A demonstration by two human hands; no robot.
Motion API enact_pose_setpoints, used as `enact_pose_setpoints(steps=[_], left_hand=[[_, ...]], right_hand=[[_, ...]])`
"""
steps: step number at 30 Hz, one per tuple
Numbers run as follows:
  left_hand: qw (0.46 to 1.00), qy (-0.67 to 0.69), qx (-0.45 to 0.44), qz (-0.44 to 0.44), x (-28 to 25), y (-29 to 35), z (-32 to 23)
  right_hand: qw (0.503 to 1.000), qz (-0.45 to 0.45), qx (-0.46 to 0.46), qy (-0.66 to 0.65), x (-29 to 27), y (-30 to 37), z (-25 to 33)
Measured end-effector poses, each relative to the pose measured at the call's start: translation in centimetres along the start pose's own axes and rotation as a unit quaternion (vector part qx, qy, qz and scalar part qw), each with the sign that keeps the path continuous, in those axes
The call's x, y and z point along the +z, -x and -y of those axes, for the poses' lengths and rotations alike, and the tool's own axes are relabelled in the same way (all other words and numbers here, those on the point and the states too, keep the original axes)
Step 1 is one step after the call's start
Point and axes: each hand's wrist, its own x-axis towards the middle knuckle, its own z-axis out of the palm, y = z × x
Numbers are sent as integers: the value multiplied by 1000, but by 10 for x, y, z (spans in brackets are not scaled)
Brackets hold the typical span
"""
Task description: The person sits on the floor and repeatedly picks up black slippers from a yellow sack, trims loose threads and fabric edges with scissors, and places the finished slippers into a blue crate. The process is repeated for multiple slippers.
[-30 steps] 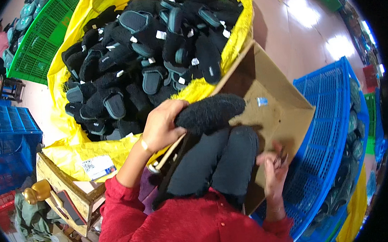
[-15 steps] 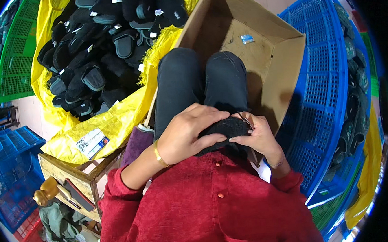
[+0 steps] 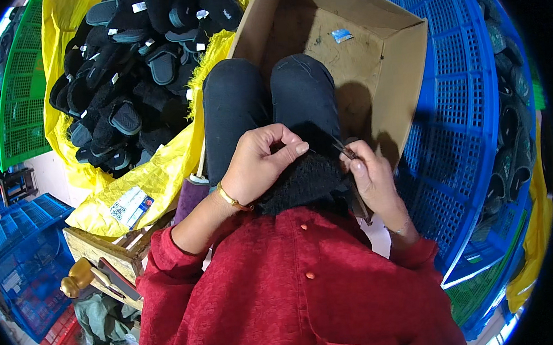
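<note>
On my lap lies a black fuzzy slipper [image 3: 304,182], its outline blending into my dark trousers. Above it, my left hand [image 3: 255,165] is closed, with thumb and forefinger pinched together; whatever is between the fingertips is too small to name. My right hand [image 3: 374,177] grips a small pair of dark thread snips [image 3: 344,148], whose pointed blades stand slightly apart and face my left fingertips. Part of the snips is hidden in the right fingers. Both hands are apart from each other.
A yellow woven sack [image 3: 161,180] full of black slippers [image 3: 125,116] stands ahead to the left. Beyond my knees sits a cardboard box [image 3: 403,54] with a blue packet [image 3: 342,36] inside. Blue crates [image 3: 450,128] rise at right; a wooden drawer [image 3: 106,252] is at left.
My hands have drawn apart over the slipper. The left has left its surface and now pinches above it; the right has moved outward, with the snips showing more plainly. The view has shifted slightly.
</note>
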Motion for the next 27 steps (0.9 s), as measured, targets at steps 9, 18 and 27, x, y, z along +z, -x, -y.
enact_pose_setpoints(steps=[9, 18, 27], left_hand=[[989, 141, -40, -16, 7, -2, 4], [987, 159, -3, -11, 11, 0, 5], [960, 258, -28, -105, -3, -4, 10]], right_hand=[[972, 62, -37, 222, -22, -15, 44], [939, 133, -95, 304, -19, -33, 52], [1000, 0, -11, 1, 1, -4, 3]])
